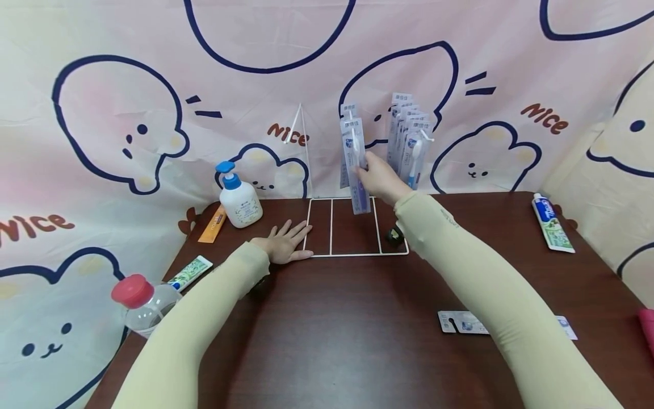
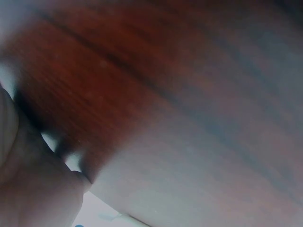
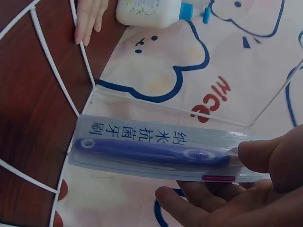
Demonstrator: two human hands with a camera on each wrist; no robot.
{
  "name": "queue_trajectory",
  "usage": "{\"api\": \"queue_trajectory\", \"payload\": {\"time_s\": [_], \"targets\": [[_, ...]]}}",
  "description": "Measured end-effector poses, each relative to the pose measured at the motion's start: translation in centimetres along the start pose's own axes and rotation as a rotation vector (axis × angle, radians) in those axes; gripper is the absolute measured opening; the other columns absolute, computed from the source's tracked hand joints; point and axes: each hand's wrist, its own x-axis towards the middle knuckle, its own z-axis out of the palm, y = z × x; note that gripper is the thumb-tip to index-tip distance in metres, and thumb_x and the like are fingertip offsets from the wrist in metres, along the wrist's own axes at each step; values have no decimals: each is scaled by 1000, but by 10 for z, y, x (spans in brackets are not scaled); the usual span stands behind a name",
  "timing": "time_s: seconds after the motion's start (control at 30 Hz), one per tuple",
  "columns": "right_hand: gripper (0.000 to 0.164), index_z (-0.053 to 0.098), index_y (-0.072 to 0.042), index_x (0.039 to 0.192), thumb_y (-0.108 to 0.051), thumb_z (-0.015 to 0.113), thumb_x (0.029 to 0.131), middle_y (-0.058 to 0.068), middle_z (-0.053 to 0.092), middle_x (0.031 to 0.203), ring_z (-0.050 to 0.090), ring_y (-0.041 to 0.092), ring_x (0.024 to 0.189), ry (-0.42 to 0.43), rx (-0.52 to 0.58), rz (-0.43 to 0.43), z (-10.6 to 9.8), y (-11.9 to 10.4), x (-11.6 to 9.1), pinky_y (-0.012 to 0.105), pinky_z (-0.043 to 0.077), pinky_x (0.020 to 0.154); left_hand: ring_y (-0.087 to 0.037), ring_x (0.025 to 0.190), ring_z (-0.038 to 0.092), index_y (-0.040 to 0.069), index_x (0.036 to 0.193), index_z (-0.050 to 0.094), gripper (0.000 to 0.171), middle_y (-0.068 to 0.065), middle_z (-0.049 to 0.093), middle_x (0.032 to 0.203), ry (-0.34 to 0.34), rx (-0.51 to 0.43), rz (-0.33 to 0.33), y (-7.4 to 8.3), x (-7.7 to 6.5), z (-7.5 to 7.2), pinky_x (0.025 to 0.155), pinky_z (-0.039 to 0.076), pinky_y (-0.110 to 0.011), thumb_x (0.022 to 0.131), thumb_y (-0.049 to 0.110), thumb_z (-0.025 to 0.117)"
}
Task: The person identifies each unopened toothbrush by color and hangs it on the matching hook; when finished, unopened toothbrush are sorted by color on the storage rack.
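My right hand pinches a purple toothbrush in clear packaging between thumb and fingers. In the right wrist view, the packaged toothbrush extends from the fingertips, its printed card facing the camera. Another toothbrush pack shows partly behind it. To the right, several toothbrush packs hang in a row from a white hook. A white wire rack has its base frame on the table. My left hand lies palm down with spread fingers at the frame's left side.
Left of the rack stand a white pump bottle, an orange box, a toothpaste tube and a red-capped bottle. Another toothpaste tube lies far right. A toothbrush pack is partly under my right forearm.
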Motion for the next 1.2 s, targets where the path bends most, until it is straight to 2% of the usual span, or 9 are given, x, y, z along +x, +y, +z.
{"api": "queue_trajectory", "payload": {"time_s": [0.2,0.37,0.63,0.8,0.9,1.0,1.1,1.2], "targets": [[38,35,-1,132,-21,40,99,17,43,133,46,30,118,6,8,58,0,-3,21,45,41,91,-35,137,-7,26,149,-2,87,3,-7,154,-7,2,21,5,-1,1,102,4,-62,82,76,23],[40,33,2,133,-16,40,98,20,41,135,44,33,120,20,33,84,1,-4,29,46,39,94,-33,137,-7,29,148,-4,88,6,-9,153,-1,22,13,6,2,7,103,5,-60,79,79,20],[41,32,-2,133,-21,42,98,18,41,135,43,31,121,16,59,129,0,3,30,46,38,95,-31,137,-8,31,148,-4,87,8,-9,153,-3,21,4,5,5,10,103,5,-59,79,79,21],[46,32,-4,133,-22,51,95,16,48,124,50,29,111,30,101,138,5,15,24,42,44,87,-34,137,-7,27,148,-3,85,4,-8,153,-20,19,8,9,1,6,103,5,-60,83,75,23],[50,31,-7,135,-25,53,94,15,50,118,52,29,104,29,66,121,9,26,13,42,46,82,-35,137,-6,25,149,-3,83,2,-8,153,-29,25,9,11,-2,2,103,6,-60,85,72,24],[55,30,-10,139,-32,53,93,15,49,121,51,29,105,-17,-38,82,12,34,-7,42,43,85,-35,137,-6,24,149,-3,83,2,-8,153,-29,35,9,11,-4,-1,103,7,-59,85,72,23],[54,35,-11,138,-36,53,92,14,48,124,50,28,109,-121,-179,-1,12,42,-35,44,41,89,-35,137,-6,24,149,-2,85,1,-8,153,-22,32,9,9,-4,-4,103,6,-60,84,73,23],[46,46,-13,131,-36,55,92,10,53,123,51,24,109,-245,-323,-110,5,49,-69,43,40,91,-34,137,-8,26,148,-4,86,3,-10,153,-24,32,2,4,-2,-5,103,5,-60,83,75,23]]}}
